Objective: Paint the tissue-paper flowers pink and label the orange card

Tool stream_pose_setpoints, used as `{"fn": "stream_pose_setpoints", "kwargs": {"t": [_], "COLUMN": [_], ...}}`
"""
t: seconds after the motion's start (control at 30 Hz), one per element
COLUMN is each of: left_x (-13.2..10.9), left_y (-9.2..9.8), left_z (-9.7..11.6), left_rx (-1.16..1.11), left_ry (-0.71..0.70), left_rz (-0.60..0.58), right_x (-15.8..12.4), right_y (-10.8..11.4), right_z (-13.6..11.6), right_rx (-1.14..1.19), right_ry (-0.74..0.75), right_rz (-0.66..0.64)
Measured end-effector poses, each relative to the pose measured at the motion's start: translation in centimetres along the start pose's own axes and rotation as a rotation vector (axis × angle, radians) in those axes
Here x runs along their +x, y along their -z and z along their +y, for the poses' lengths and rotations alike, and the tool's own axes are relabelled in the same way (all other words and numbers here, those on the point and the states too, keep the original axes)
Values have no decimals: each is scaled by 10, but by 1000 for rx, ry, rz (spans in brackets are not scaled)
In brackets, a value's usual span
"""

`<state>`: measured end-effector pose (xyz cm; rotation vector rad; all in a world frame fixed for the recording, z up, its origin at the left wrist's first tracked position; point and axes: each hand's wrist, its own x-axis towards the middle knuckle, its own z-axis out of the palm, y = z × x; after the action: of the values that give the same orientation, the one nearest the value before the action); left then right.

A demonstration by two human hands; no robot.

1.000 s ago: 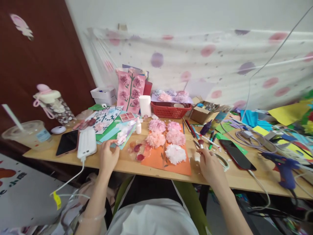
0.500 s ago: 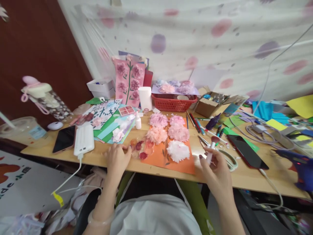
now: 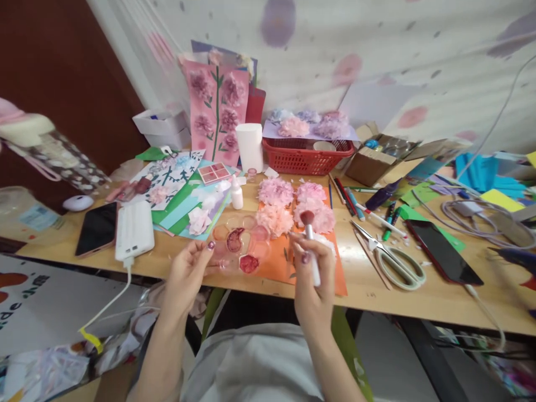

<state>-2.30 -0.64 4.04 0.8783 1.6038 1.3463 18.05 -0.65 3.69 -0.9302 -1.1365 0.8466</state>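
Observation:
My left hand [image 3: 188, 271] pinches the edge of a clear plastic paint palette [image 3: 251, 243], tilted a little above the table, with red and orange colour in its round wells. Held in my right hand [image 3: 314, 273] is a makeup brush [image 3: 308, 223] with a white handle, its reddish bristles pointing up. That hand is over an orange sheet of paper [image 3: 272, 272], partly covering a white paper flower [image 3: 324, 241]. Fluffy pink flowers [image 3: 275, 191] and a peach flower [image 3: 274, 219] lie on the sheet too.
Scissors [image 3: 400, 267], pens [image 3: 355, 202] and a phone [image 3: 444, 251] lie to the right. A small white bottle [image 3: 237, 194] stands behind the palette. At the back is a red basket [image 3: 307, 158]; a power bank [image 3: 134, 231] and another phone [image 3: 97, 228] are left.
My right hand has moved left with the brush, from beside the scissors to over the orange paper. My left hand now holds the palette raised and tilted; before, it lay flat.

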Motion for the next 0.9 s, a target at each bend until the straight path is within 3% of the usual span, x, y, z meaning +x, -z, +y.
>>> {"fn": "stream_pose_setpoints", "kwargs": {"t": [0.13, 0.27, 0.37, 0.43, 0.5, 0.6, 0.67, 0.77, 0.9], "left_x": [-8, -11, -15, -20, -24, -26, -26, -24, -23], "left_y": [-6, -17, -32, -40, -45, -49, -49, -47, -46], "left_z": [2, 4, 9, 14, 16, 15, 13, 12, 14], "left_rx": [-193, -419, -647, -873, -1069, -1249, -1303, -1305, -1203], "left_ry": [77, 121, 215, 336, 410, 375, 366, 382, 274], "left_rz": [-33, -4, 2, -83, -241, -435, -486, -502, -452], "right_x": [17, 22, 17, 14, 15, 24, 32, 35, 19], "right_y": [-31, -45, -52, -55, -57, -53, -45, -27, -5], "right_z": [3, 1, 1, 3, 5, 2, -6, -26, -49], "right_rx": [306, 499, 526, 500, 447, 379, 338, 223, 31], "right_ry": [-157, -264, -250, -223, -203, -167, -104, 72, 168], "right_rz": [-108, -71, -59, -87, -145, -205, -140, 1, -76]}}
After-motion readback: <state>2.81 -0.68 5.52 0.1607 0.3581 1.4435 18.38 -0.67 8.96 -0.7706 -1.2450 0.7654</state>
